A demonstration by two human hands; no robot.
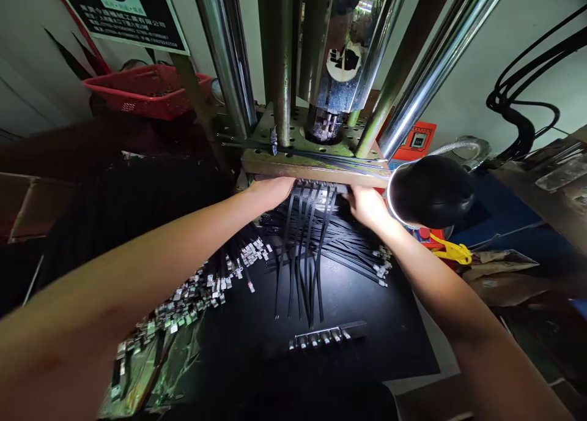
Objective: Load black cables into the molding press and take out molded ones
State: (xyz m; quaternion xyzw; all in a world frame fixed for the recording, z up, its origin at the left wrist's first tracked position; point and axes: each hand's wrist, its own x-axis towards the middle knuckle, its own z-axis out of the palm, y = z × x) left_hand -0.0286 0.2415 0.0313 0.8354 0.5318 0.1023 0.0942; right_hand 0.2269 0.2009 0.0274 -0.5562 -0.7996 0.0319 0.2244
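- The left hand (pixel 270 191) and right hand (pixel 367 205) reach under the press plate (pixel 316 164), fingers curled on the upper ends of the black straps (pixel 302 249); the exact grip is hidden.
- The straps hang down over the dark bench (pixel 367 335).
- A loose pile of finished-looking clip-ended straps (pixel 197 286) lies to the left; more (pixel 362 253) lie to the right.
- A metal clip bar (pixel 328 335) lies nearer, unused.

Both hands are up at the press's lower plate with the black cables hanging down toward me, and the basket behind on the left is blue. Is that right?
Not quite. In the head view the basket behind on the left is red, not blue. The rest holds: the left hand and right hand are both at the press's lower plate, and the black cables hang down toward the camera.
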